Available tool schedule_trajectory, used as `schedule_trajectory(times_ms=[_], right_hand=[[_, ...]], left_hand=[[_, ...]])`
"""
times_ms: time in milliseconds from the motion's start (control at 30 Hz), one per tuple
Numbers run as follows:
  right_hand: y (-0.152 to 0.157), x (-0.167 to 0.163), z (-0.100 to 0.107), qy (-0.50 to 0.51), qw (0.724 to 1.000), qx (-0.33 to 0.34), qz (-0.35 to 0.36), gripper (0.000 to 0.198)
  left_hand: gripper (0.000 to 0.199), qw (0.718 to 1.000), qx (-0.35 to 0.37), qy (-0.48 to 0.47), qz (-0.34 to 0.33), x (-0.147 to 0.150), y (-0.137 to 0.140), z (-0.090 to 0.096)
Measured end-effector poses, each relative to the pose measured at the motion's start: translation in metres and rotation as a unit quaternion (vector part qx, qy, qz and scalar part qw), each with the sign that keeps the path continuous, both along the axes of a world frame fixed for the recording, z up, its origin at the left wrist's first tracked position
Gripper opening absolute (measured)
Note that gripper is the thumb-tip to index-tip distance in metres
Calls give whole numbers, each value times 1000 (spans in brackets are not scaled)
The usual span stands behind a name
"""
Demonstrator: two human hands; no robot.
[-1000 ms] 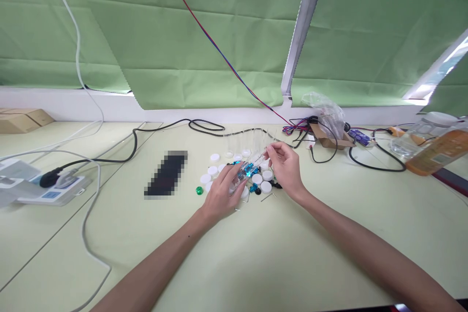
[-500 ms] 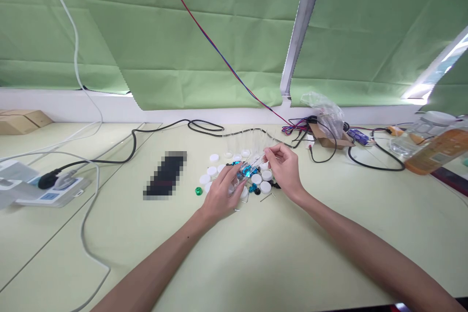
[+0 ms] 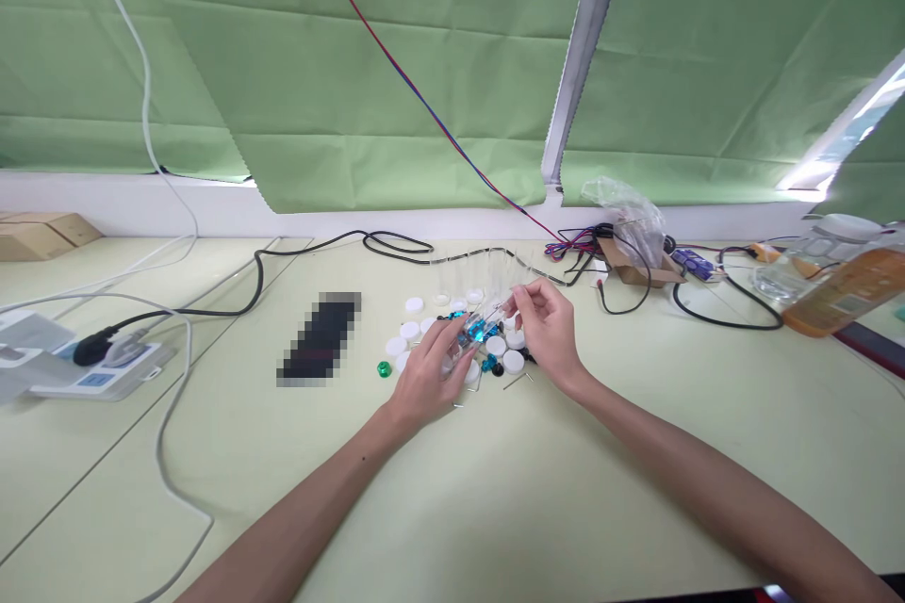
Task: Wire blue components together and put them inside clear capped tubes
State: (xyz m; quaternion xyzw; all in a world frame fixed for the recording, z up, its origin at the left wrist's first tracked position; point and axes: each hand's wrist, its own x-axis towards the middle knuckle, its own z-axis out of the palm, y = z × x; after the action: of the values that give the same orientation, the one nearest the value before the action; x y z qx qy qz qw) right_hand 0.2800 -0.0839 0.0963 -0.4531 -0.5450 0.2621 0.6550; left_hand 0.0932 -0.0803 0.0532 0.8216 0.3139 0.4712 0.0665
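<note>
- We have one clear tube point(image 3: 489, 315) in hand, tilted above the pile in the middle of the desk point(image 3: 636, 462); something blue shows through it, inside or behind, we cannot tell which.
- Our left hand point(image 3: 425, 375) is curled around the tube's lower part, gripping it.
- Our right hand point(image 3: 546, 328) has thumb and forefinger pinched together at the tube's upper end; whether they hold the rim or a thin piece, we cannot tell.
- We judge the work on this tube to be midway: it is gripped, but no white cap shows on its upper end, and plenty of parts lie loose.
- Just behind, we count at least four standing tubes point(image 3: 499, 271), upright; their see-through walls overlap, and we see nothing clearly inside them.
- Around the hands we count about ten loose white caps point(image 3: 513, 361), some partly hidden.
- Among them are at least two blue pieces point(image 3: 489, 364), two or more black pieces point(image 3: 498, 370) and about four metal pins point(image 3: 515, 382).
- One green knob point(image 3: 384, 368) sits apart, to the left.
- Farther out: one power strip point(image 3: 106, 377) and one orange bottle point(image 3: 845, 294).
</note>
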Motion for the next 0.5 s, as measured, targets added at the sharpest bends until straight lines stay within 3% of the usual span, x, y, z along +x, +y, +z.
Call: schedule_trajectory(times_ms=[500], right_hand=[[-3,-4,-5,13,1000,-16,8,34]], left_hand=[[48,1000,1,1,7,0,1,-2]])
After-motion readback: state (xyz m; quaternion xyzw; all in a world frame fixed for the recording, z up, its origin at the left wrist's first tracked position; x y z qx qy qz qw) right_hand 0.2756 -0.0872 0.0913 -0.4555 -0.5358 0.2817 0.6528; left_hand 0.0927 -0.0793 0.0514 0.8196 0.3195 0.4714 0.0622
